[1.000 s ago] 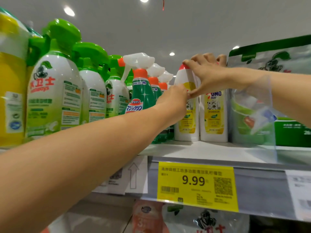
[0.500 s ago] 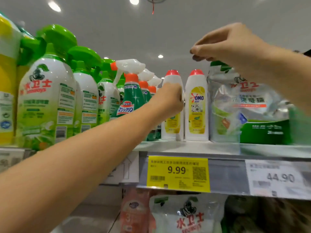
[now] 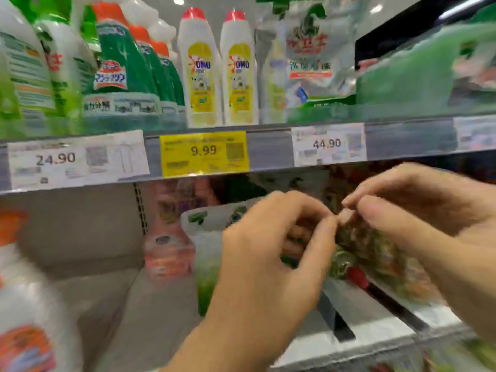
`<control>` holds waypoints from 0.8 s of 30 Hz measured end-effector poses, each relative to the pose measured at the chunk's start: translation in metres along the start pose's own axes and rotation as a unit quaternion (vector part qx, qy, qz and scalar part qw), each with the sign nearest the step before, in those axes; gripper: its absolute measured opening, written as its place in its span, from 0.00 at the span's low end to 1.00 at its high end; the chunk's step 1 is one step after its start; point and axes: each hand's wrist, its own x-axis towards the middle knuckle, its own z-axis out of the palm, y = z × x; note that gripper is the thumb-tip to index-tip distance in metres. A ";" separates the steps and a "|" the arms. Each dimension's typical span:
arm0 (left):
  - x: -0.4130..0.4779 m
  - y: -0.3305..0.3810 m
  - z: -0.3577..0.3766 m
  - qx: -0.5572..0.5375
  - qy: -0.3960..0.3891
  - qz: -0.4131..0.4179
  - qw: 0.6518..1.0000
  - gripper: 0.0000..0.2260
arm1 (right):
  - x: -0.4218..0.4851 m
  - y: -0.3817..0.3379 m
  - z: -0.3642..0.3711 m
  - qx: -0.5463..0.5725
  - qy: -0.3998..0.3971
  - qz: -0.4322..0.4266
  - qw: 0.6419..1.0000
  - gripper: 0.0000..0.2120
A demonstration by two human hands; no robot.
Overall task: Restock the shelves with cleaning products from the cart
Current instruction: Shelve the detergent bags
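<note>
Two OMO bottles [image 3: 200, 73] now stand upright, side by side, at 12 o'clock on the top shelf [image 3: 268, 146], above the 9.99 tag [image 3: 203, 153]. Both hands have come off them and dropped to 4 o'clock.

Left hand [image 3: 271, 253] and right hand [image 3: 418, 216] are curled, fingertips meeting. Can't tell through the blur if they pinch anything.

Reads as placement done; next item must come from the cart, not in view.

That slot is tight: spray bottles [image 3: 120, 63] at 9, refill pouch [image 3: 308, 49] at 3. Lower shelf [image 3: 161, 318] shows bare floor at 7.

Two white red-capped OMO bottles [image 3: 200, 71] upright side by side on the upper shelf [image 3: 271, 150].
</note>
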 end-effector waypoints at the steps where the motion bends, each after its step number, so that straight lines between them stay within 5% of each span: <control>1: -0.015 -0.006 0.009 -0.020 -0.007 -0.045 0.999 0.03 | -0.017 0.009 0.001 0.005 0.013 0.028 1.000 0.03; 9: -0.090 -0.040 0.055 -0.110 -0.074 -0.241 0.962 0.04 | -0.128 0.062 0.021 0.047 0.140 0.327 0.934 0.09; 14: -0.117 -0.028 0.082 -0.143 -0.125 -0.306 0.933 0.04 | -0.137 0.089 0.005 0.021 0.143 0.359 0.922 0.06; 24: -0.096 -0.050 0.180 0.001 -0.165 -0.401 0.901 0.13 | -0.109 0.171 -0.053 -0.043 0.025 0.359 0.932 0.09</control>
